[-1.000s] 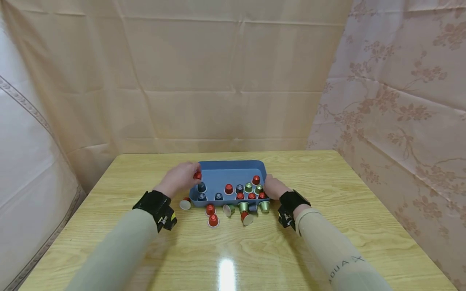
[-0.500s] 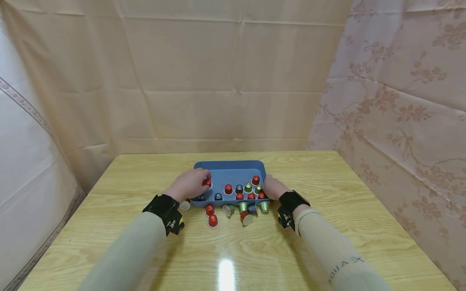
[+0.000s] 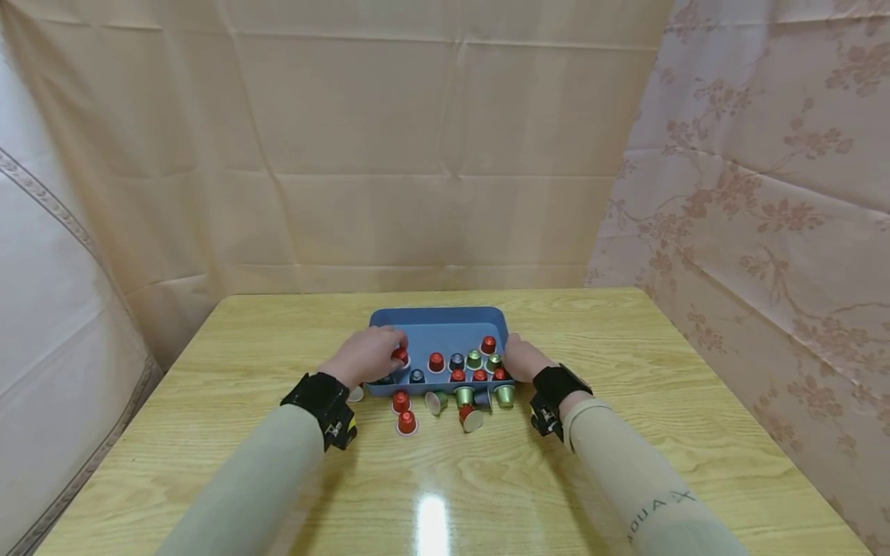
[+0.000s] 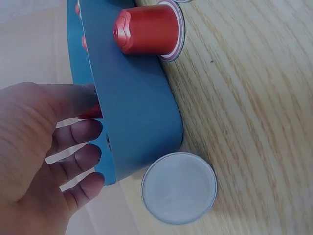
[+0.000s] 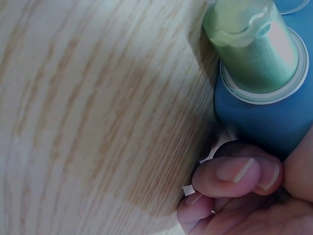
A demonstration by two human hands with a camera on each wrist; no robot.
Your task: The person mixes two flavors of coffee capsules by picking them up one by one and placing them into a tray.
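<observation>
The blue tray (image 3: 445, 333) holds assorted capsules (image 3: 436, 362); at its 9 o'clock the left grip (image 3: 365, 354) pinches a red capsule (image 3: 400, 356), now shifted toward 4 o'clock; the right grip (image 3: 526, 358) clasps the 3 o'clock end.

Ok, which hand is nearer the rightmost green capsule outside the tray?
Right hand, just beyond and right of the green capsule; left hand is well left of it.

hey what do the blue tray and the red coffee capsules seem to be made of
Blue tray: probably plastic, satin, judging by its smooth, evenly coloured wall. Red coffee capsules: likely aluminium, glossy, judging by bright metallic highlights, though metallised plastic is possible.
</observation>
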